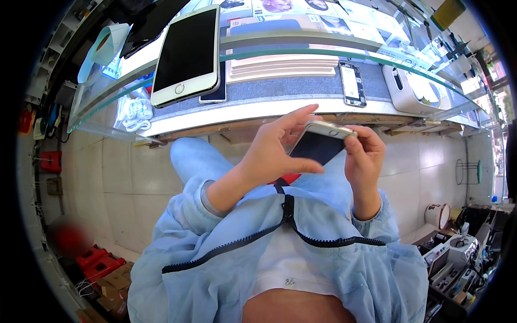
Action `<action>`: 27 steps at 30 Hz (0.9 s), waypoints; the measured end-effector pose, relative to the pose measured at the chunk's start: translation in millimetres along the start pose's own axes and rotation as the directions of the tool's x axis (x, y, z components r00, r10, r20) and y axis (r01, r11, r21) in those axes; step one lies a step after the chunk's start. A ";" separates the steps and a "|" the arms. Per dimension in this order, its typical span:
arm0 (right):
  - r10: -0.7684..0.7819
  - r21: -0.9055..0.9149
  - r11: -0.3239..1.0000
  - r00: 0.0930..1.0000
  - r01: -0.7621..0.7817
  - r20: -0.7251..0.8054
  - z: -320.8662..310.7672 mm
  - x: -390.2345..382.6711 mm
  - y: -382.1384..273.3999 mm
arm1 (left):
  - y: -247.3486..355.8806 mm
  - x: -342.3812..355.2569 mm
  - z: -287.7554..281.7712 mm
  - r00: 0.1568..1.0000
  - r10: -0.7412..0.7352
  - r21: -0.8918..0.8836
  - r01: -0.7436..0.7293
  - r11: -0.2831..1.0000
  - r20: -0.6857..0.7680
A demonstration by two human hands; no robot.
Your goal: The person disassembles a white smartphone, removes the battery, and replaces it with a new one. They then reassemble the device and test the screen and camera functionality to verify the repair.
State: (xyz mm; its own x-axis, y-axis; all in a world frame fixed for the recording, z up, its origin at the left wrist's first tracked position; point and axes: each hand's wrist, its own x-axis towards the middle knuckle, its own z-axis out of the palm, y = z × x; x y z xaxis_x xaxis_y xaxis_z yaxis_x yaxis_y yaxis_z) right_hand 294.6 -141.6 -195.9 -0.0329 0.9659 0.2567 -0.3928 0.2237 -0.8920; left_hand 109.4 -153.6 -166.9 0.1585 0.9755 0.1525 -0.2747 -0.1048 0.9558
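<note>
My right hand (367,157) grips a smartphone (319,144) by its right end, thumb on the front and fingers curled behind. The phone has a dark screen and a pale rim with a round home button, and it is tilted in the air above my lap. Around the phone's left end is my left hand (267,149), its thumb and fingers spread apart. The left thumb lies along the phone's lower edge; whether it touches is hard to tell. Part of the phone's far side is hidden.
A larger white phone (186,56) lies on the glass shelf ahead. Below are flat white boxes (285,69), an opened phone (353,84), a white oval container (396,86) and coiled white cables (137,112). The counter's front edge (215,127) runs just beyond my hands.
</note>
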 end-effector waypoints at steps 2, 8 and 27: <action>0.050 0.213 0.977 0.991 -0.023 -0.122 -4.6 4.0 6.3 | -2.8 -0.7 -1.0 0.996 -0.070 -0.039 0.072 0.997 0.051; 0.187 0.602 0.789 0.981 -0.122 -0.047 -27.0 4.5 14.8 | -12.1 -15.0 -35.8 0.951 -0.277 0.186 0.250 0.950 0.136; 0.012 0.438 0.895 0.987 -0.082 0.160 -36.2 -22.3 4.4 | 41.0 -26.4 -27.6 0.983 0.157 0.150 -0.142 0.979 -0.093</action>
State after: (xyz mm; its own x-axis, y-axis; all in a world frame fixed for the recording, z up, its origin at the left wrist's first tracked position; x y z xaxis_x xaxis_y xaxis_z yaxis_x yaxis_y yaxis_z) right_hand 326.9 -157.5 -219.0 -0.1845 0.9353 0.3021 -0.7514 0.0639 -0.6567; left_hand 67.8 -178.3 -138.6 0.0246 0.9607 0.2766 -0.1494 -0.2700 0.9512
